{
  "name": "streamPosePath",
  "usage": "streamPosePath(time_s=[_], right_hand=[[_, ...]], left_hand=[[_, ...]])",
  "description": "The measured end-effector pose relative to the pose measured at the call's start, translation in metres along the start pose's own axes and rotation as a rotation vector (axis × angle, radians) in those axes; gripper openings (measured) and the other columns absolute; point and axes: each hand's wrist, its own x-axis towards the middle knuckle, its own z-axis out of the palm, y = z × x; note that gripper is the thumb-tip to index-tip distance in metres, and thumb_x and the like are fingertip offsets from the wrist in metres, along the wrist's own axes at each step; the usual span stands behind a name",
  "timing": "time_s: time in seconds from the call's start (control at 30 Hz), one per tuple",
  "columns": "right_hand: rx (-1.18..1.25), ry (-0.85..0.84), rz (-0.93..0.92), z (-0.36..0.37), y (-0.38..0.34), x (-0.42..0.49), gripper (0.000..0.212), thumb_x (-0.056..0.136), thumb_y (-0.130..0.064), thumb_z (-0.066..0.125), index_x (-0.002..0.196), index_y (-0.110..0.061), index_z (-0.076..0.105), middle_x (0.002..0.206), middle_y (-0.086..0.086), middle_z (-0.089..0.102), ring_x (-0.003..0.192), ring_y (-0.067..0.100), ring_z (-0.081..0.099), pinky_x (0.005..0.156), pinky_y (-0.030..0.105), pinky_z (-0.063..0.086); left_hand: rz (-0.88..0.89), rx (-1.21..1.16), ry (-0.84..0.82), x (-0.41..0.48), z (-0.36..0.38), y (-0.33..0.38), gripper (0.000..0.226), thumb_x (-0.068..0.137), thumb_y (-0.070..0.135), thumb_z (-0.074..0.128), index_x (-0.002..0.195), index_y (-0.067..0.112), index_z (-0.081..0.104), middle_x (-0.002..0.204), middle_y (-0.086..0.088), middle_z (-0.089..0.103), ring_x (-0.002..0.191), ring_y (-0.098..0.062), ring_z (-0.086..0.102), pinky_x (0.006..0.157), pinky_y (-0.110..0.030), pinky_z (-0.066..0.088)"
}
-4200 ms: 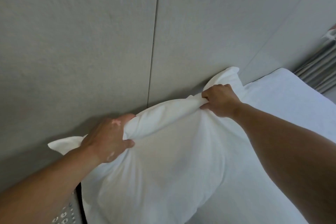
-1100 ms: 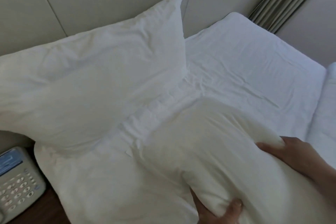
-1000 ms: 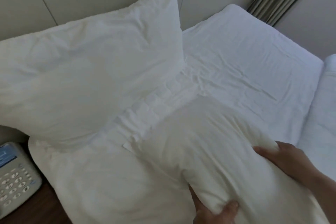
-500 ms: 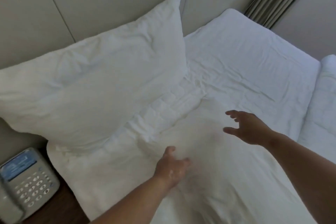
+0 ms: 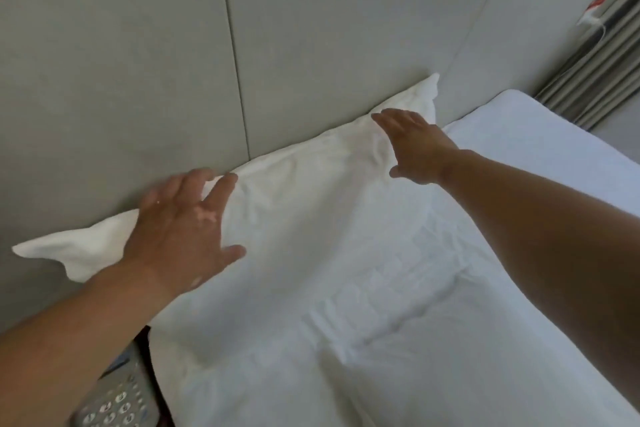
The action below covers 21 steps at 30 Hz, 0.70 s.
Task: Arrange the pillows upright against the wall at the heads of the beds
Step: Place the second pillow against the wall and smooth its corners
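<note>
While both bare forearms reach forward over the bed point(image 5: 540, 163), the left hand point(image 5: 180, 236) lies spread and flat on the left part of the white pillow point(image 5: 304, 218), fingers splayed and gripping nothing. The right hand point(image 5: 415, 146) is likewise open, palm down near the pillow's upper right corner (whether it actually touches the fabric I cannot tell). That pillow stands upright against the grey panelled wall point(image 5: 311, 28) at the head of the bed, with a telephone point(image 5: 114, 399) low on the left and curtains point(image 5: 602, 55) far right.

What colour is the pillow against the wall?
White, plain, no pattern; the pillow shows in the head view.
</note>
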Motion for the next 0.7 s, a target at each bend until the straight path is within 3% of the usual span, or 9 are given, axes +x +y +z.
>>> streamPosePath(time_s=[0.13, 0.17, 0.23, 0.33, 0.4, 0.47, 0.57, 0.7], right_hand=[[-0.203, -0.161, 0.015, 0.013, -0.015, 0.039, 0.133, 0.073, -0.047, 0.088, 0.165, -0.029, -0.007, 0.174, -0.006, -0.008, 0.16, 0.026, -0.003, 0.117, 0.071, 0.019], [-0.187, -0.194, 0.025, 0.02, -0.018, 0.043, 0.136, 0.071, -0.047, 0.089, 0.164, -0.03, -0.009, 0.174, -0.007, -0.007, 0.159, 0.027, -0.003, 0.115, 0.076, 0.017], [-0.14, -0.231, 0.053, 0.037, -0.027, 0.044, 0.138, 0.071, -0.045, 0.09, 0.164, -0.029, -0.01, 0.171, -0.004, 0.015, 0.157, 0.029, 0.013, 0.11, 0.079, 0.021], [-0.108, -0.253, 0.116, 0.064, -0.039, 0.031, 0.11, 0.08, -0.041, 0.083, 0.164, -0.033, 0.012, 0.149, 0.002, 0.051, 0.14, 0.033, 0.039, 0.105, 0.071, 0.034], [-0.098, -0.198, 0.13, 0.071, -0.037, 0.018, 0.068, 0.088, -0.037, 0.076, 0.148, -0.034, 0.045, 0.134, 0.003, 0.063, 0.131, 0.032, 0.049, 0.1, 0.058, 0.042], [-0.082, -0.159, 0.137, 0.056, -0.026, 0.007, 0.038, 0.091, -0.035, 0.071, 0.128, -0.03, 0.063, 0.124, 0.005, 0.069, 0.124, 0.034, 0.056, 0.094, 0.051, 0.044], [-0.063, -0.125, 0.145, 0.008, -0.01, 0.001, 0.035, 0.09, -0.039, 0.074, 0.121, -0.026, 0.07, 0.116, 0.006, 0.072, 0.117, 0.035, 0.061, 0.093, 0.05, 0.048], [-0.062, -0.135, 0.131, -0.036, -0.005, 0.001, 0.04, 0.086, -0.037, 0.08, 0.121, -0.02, 0.071, 0.11, 0.007, 0.07, 0.116, 0.036, 0.059, 0.094, 0.051, 0.049]], left_hand=[[-0.159, 0.081, -0.31, -0.003, 0.025, -0.044, 0.134, 0.056, 0.094, 0.06, 0.162, 0.041, -0.003, 0.155, -0.005, 0.04, 0.141, -0.033, 0.041, 0.115, -0.046, 0.034], [-0.168, 0.049, -0.333, -0.005, 0.033, -0.049, 0.137, 0.055, 0.095, 0.06, 0.162, 0.042, -0.007, 0.153, -0.007, 0.042, 0.141, -0.033, 0.042, 0.115, -0.045, 0.035], [-0.166, -0.009, -0.361, -0.006, 0.046, -0.048, 0.138, 0.056, 0.092, 0.064, 0.162, 0.042, -0.009, 0.151, -0.01, 0.047, 0.139, -0.033, 0.046, 0.113, -0.043, 0.04], [-0.143, -0.188, -0.362, -0.011, 0.064, -0.039, 0.122, 0.069, 0.074, 0.074, 0.163, 0.043, 0.002, 0.144, -0.011, 0.06, 0.13, -0.033, 0.058, 0.104, -0.04, 0.049], [-0.107, -0.262, -0.358, -0.014, 0.063, -0.031, 0.107, 0.076, 0.06, 0.079, 0.161, 0.044, 0.016, 0.134, -0.009, 0.07, 0.12, -0.032, 0.065, 0.099, -0.04, 0.053], [-0.064, -0.326, -0.357, -0.011, 0.047, -0.029, 0.095, 0.077, 0.049, 0.084, 0.157, 0.043, 0.033, 0.128, -0.005, 0.074, 0.113, -0.029, 0.068, 0.095, -0.037, 0.054], [-0.006, -0.328, -0.345, 0.001, 0.0, -0.03, 0.083, 0.077, 0.042, 0.087, 0.15, 0.039, 0.048, 0.126, -0.003, 0.073, 0.111, -0.028, 0.066, 0.084, -0.029, 0.046], [0.027, -0.264, -0.359, 0.009, -0.053, -0.032, 0.082, 0.069, 0.052, 0.089, 0.142, 0.043, 0.052, 0.12, 0.002, 0.072, 0.109, -0.025, 0.064, 0.085, -0.033, 0.048]])
